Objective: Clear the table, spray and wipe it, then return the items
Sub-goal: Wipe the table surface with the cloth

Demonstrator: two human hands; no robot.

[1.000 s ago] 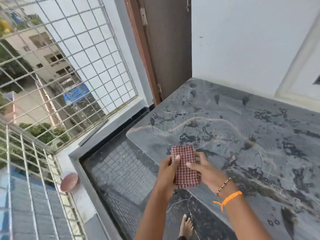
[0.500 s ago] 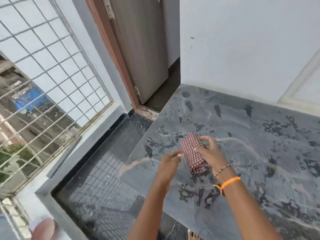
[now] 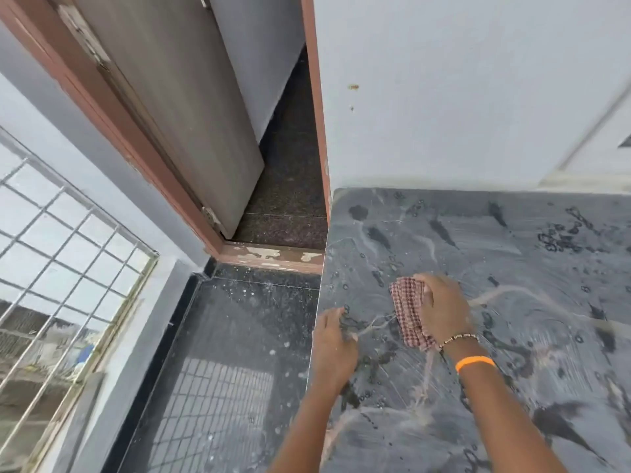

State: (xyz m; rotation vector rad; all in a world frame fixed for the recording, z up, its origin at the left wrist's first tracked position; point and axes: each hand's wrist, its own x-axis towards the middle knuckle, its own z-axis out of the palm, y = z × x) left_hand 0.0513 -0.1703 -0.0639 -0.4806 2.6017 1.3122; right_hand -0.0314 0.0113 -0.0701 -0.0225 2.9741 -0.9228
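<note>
Pressing down on the cloth, the right hand lies over the folded red check pad, its fingers bent over the far edge and gripping it against the slab; whether they are spread or close together I cannot tell through the blur. The left hand rests at the table's left edge, fingers loosely curled on the stone, holding nothing.

The cloth sits near that left edge, on wet grey stone beaded with drops and streaked with dark patches. No other items show on the slab, so by my reading the wiping step is under way.

Risks, as I judge them: a stroke towards the edge could carry the cloth off the slab and push water onto the floor below, making it slippery. The folded pad may unroll under a loose grip and smear rather than lift the water. The far corner by the wall could be missed.
</note>
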